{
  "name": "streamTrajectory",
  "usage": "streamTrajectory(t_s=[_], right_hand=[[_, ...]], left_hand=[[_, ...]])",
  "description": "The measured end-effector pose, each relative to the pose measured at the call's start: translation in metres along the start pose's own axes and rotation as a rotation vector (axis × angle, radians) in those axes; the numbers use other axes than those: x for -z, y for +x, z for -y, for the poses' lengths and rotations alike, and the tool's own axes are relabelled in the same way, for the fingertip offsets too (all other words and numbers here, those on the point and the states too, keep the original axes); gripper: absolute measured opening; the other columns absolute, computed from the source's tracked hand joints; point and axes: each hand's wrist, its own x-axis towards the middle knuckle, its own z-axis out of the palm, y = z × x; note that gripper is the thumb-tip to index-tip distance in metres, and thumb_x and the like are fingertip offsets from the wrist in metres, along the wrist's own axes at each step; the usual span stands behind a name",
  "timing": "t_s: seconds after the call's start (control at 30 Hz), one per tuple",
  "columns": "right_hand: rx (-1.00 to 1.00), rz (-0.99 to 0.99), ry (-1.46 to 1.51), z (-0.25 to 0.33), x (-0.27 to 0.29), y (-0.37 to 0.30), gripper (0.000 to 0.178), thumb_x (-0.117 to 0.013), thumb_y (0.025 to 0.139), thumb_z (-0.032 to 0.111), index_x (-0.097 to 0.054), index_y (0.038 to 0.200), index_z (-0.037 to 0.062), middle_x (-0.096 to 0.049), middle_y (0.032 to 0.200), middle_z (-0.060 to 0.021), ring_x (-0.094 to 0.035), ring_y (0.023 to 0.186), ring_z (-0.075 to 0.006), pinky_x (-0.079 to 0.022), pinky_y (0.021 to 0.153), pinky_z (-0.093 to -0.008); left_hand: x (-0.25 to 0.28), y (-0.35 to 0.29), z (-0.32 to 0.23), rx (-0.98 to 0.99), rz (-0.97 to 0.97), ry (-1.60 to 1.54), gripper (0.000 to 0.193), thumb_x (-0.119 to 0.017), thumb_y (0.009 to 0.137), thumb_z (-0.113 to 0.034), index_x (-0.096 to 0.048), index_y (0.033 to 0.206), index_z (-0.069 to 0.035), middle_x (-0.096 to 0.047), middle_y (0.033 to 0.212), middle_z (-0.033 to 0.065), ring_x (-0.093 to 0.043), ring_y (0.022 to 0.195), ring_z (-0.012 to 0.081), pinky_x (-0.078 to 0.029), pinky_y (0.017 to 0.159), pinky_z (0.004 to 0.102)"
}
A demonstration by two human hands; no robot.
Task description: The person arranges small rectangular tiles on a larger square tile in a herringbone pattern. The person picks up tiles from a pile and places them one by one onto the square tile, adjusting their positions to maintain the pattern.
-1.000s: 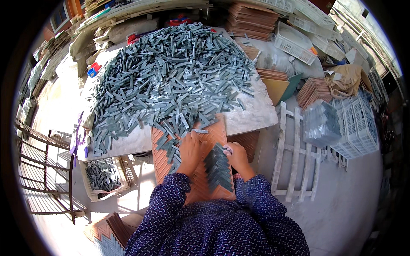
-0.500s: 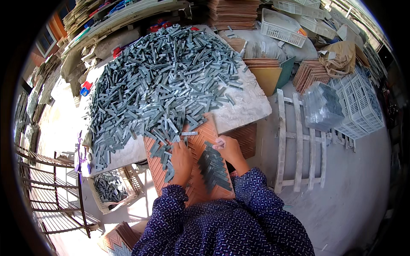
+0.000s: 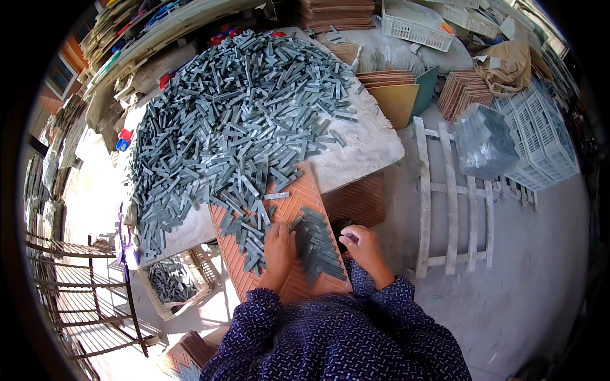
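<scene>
An orange template board (image 3: 236,274) with herringbone grooves lies in front of me, its far end on the table. Thin grey stone strips (image 3: 319,249) fill grooves on its right half in a slanted pattern; loose ones lie on its left half. My left hand (image 3: 279,254) is over the board's middle, fingers closed, with a grey stone strip (image 3: 296,222) at its fingertips beside the laid rows. Off the board's right edge is my right hand (image 3: 363,253), thumb and fingers pinched together; what they hold, if anything, is too small to make out.
A big heap of grey strips (image 3: 235,120) covers most of the white-topped table (image 3: 365,140). Under its left side stands a crate (image 3: 166,310) of strips. To the right are a wooden pallet (image 3: 450,203), a plastic-wrapped stack (image 3: 484,143) and white crates (image 3: 540,143). A metal rack (image 3: 82,292) stands left.
My left hand has shifted right and nearer me, toward the laid strips. My right hand has drawn away from the rows, past the board's right edge. The view has shifted slightly.
</scene>
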Motion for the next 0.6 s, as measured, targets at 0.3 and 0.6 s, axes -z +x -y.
streamTrajectory(t_s=[0.3, 0.6], right_hand=[[0.014, -0.028, 0.006, -0.008, 0.009, -0.007, 0.017, -0.070, 0.078, 0.007, -0.064, 0.092, 0.0019, -0.063, 0.079, -0.0151, -0.063, 0.068, -0.0265, -0.049, 0.060, -0.0338], [0.030, -0.055, 0.021, -0.004, 0.012, -0.007, 0.016, -0.069, 0.078, 0.004, -0.063, 0.093, 0.0012, -0.063, 0.080, -0.0150, -0.064, 0.069, -0.0261, -0.049, 0.060, -0.0323]], left_hand=[[-0.002, 0.000, -0.005, 0.051, 0.066, 0.082, 0.016, -0.062, 0.079, -0.003, -0.056, 0.094, -0.002, -0.056, 0.087, 0.0143, -0.056, 0.083, 0.0343, -0.046, 0.072, 0.0415], [0.000, 0.002, -0.002, 0.029, 0.075, 0.027, 0.017, -0.060, 0.079, -0.001, -0.058, 0.096, -0.001, -0.058, 0.086, 0.0160, -0.058, 0.079, 0.0358, -0.047, 0.069, 0.0422]])
